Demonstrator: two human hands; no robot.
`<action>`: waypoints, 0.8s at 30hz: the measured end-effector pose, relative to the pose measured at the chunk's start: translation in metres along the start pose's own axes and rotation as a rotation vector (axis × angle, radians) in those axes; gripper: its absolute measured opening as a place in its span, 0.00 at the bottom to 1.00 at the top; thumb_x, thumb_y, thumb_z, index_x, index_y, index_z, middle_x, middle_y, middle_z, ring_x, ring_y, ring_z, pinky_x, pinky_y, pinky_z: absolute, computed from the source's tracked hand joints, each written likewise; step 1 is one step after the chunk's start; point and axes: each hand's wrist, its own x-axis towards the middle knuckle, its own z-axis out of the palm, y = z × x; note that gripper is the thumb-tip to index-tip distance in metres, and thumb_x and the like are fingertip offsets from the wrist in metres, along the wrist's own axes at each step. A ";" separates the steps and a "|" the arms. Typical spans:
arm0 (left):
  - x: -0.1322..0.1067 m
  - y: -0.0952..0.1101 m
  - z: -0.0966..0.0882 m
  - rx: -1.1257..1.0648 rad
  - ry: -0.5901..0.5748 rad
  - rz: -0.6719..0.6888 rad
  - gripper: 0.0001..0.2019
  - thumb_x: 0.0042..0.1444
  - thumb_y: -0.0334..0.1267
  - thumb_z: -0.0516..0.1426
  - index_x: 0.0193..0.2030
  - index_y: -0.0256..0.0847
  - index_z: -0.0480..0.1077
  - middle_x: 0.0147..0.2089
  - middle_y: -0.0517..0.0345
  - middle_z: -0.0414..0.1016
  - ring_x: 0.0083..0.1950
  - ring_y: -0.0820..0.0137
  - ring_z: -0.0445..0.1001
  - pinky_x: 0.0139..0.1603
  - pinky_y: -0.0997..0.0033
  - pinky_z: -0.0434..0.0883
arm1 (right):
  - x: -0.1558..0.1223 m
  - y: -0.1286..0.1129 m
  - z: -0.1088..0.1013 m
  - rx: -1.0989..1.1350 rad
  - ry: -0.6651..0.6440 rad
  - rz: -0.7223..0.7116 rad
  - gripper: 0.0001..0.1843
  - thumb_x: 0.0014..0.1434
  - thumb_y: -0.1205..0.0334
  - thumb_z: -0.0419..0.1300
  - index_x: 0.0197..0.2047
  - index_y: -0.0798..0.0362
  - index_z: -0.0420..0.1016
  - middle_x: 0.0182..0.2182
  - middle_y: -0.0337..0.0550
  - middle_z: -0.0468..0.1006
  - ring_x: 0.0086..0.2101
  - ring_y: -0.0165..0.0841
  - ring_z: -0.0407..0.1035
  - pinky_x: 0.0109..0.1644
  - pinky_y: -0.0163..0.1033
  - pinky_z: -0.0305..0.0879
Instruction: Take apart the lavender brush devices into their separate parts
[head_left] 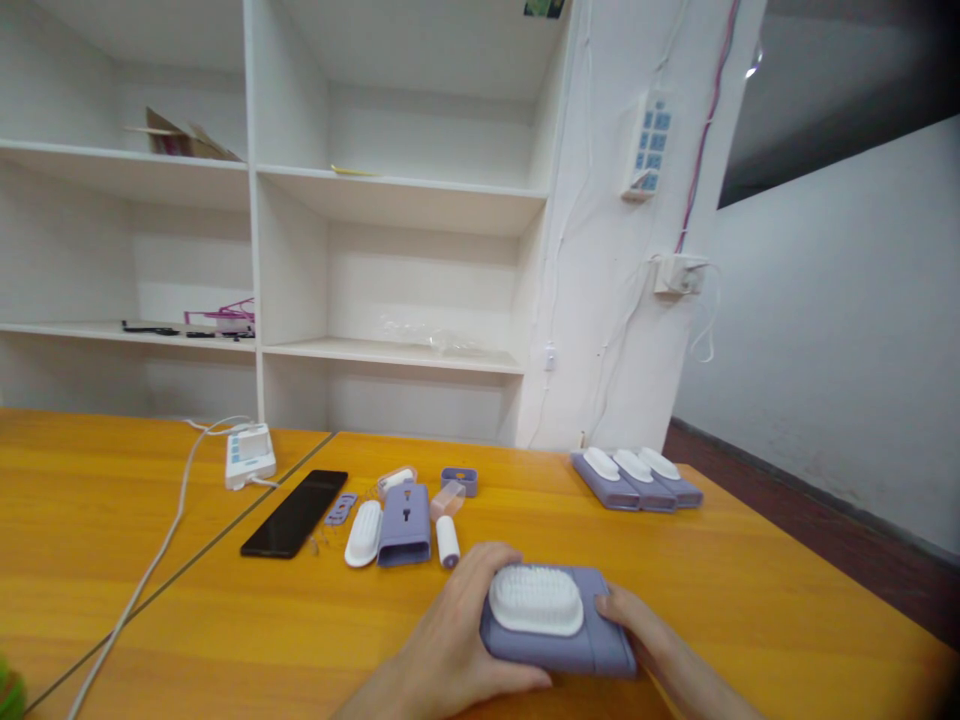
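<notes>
Low in the head view, both my hands hold a purple case with a white oval bristle brush on its upper face. My left hand wraps the left end, thumb along the near side and fingers behind. At the right end, my right hand grips the case with a fingertip on its upper face; its other fingers are hidden. Beyond my left hand lie an open purple sleeve, a loose white brush, a white roller and a small purple slotted plate.
A clear pink cover and purple ring-shaped part lie behind the roller. A black phone and power strip with a cable are at left. Three purple cases with brushes stand back right. White shelves rise behind.
</notes>
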 end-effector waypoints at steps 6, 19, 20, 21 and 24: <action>0.001 0.002 -0.002 -0.007 -0.032 -0.061 0.49 0.39 0.47 0.75 0.67 0.45 0.57 0.66 0.46 0.64 0.66 0.53 0.66 0.69 0.54 0.64 | -0.003 -0.007 0.002 0.084 -0.046 0.002 0.32 0.54 0.38 0.61 0.54 0.51 0.80 0.56 0.47 0.80 0.61 0.51 0.66 0.69 0.54 0.54; -0.001 -0.002 0.002 0.046 -0.067 -0.027 0.46 0.41 0.46 0.74 0.65 0.48 0.59 0.64 0.51 0.66 0.64 0.56 0.67 0.67 0.57 0.65 | -0.003 0.003 0.004 -0.124 0.100 0.023 0.37 0.57 0.37 0.57 0.61 0.55 0.74 0.64 0.50 0.72 0.65 0.50 0.59 0.72 0.53 0.47; -0.001 -0.001 0.002 0.044 -0.067 -0.021 0.44 0.41 0.46 0.75 0.64 0.48 0.60 0.63 0.52 0.67 0.63 0.57 0.68 0.66 0.58 0.66 | -0.004 0.001 0.005 -0.140 0.108 0.011 0.36 0.57 0.37 0.57 0.59 0.54 0.75 0.63 0.50 0.73 0.65 0.51 0.60 0.71 0.53 0.48; 0.000 0.001 0.001 0.040 -0.067 -0.016 0.43 0.41 0.45 0.75 0.62 0.48 0.61 0.61 0.53 0.68 0.61 0.58 0.68 0.64 0.60 0.66 | -0.005 -0.001 0.005 -0.141 0.120 0.003 0.35 0.57 0.37 0.58 0.58 0.54 0.76 0.62 0.49 0.74 0.64 0.52 0.60 0.71 0.53 0.49; 0.002 0.006 0.000 0.016 -0.070 -0.030 0.40 0.40 0.43 0.75 0.59 0.46 0.63 0.57 0.55 0.69 0.57 0.60 0.70 0.59 0.62 0.69 | -0.003 0.000 0.006 -0.083 0.174 0.009 0.32 0.53 0.39 0.63 0.54 0.53 0.78 0.59 0.48 0.76 0.64 0.53 0.60 0.68 0.51 0.55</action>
